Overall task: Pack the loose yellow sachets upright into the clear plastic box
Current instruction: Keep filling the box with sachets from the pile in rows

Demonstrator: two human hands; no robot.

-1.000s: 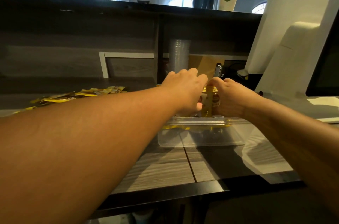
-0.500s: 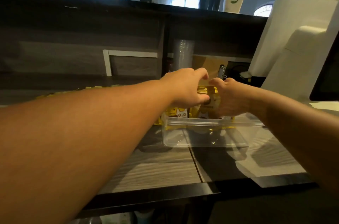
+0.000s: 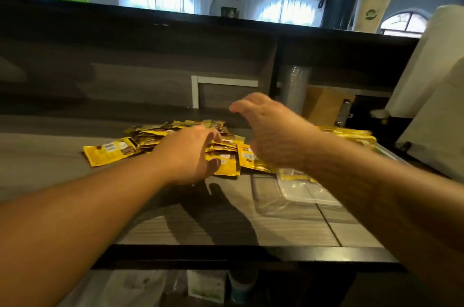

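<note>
A loose pile of yellow sachets (image 3: 175, 134) lies flat on the wood-grain counter (image 3: 226, 226), with one sachet (image 3: 108, 151) apart at its left. My left hand (image 3: 190, 153) rests on the pile's near side, fingers and thumb spread over the sachets. My right hand (image 3: 266, 131) hovers just above the pile's right side, blurred, fingers curled and empty. The clear plastic box (image 3: 301, 188) stands to the right, mostly hidden by my right forearm. Several yellow sachets (image 3: 351, 132) show above its far side.
A raised dark ledge (image 3: 150, 30) runs behind the counter. A stack of clear cups (image 3: 295, 90) and a brown board (image 3: 326, 105) stand behind the box. A white machine (image 3: 439, 105) fills the right side. The counter's dark front edge (image 3: 251, 254) is near me.
Both hands have left the box and moved left to the loose pile. The view has swung left, so the box now sits at the right.
</note>
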